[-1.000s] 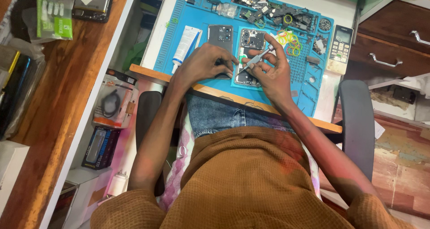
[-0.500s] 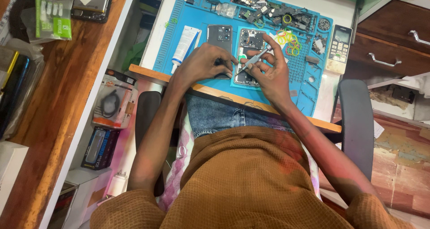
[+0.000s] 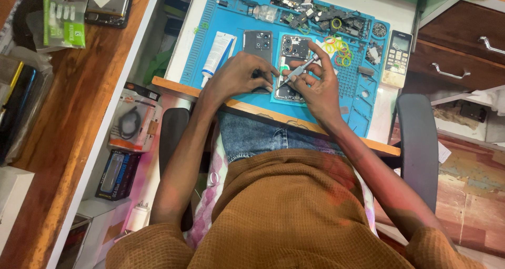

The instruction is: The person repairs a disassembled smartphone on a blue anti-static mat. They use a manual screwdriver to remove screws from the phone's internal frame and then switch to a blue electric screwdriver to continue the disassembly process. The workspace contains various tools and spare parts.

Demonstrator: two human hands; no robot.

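Observation:
An opened phone [image 3: 293,51] with its insides showing lies on a blue work mat [image 3: 226,16]. My right hand [image 3: 315,85] grips a slim grey screwdriver [image 3: 300,70] whose tip points down-left into the phone's lower part. My left hand [image 3: 239,74] rests flat on the mat beside the phone, fingers touching its left edge. The phone's dark back cover [image 3: 258,42] lies just left of it, above my left hand.
A white tube [image 3: 216,53] lies on the mat's left. Small parts [image 3: 315,11], coloured rings [image 3: 339,45] and a small keypad phone [image 3: 398,51] sit at the back right. Wooden drawers [image 3: 463,48] stand right, a wooden shelf [image 3: 68,90] with boxes left. Chair armrests flank my lap.
Both hands stay on the phone almost unmoved. The view has shifted only slightly.

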